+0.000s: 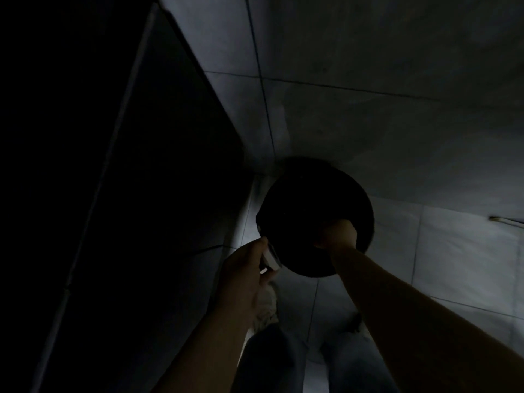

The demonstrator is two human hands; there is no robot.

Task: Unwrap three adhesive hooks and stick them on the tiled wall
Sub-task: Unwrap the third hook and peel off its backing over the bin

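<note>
The scene is very dark. My left hand (pixel 246 275) pinches a small pale flat piece (pixel 271 259), likely a hook or its wrapper, beside the rim of a round black bin (pixel 306 211) on the floor. My right hand (pixel 338 232) reaches down into the bin's mouth, and its fingers are lost in the darkness inside. The grey tiled wall (pixel 354 52) rises behind the bin. No hook shows on the wall.
A dark panel or door (pixel 158 165) fills the left side. Pale floor tiles (pixel 453 265) lie to the right of the bin. My jeans (pixel 272 361) and a light shoe (pixel 266 307) stand just below the hands. A thin object (pixel 504 220) lies at the right edge.
</note>
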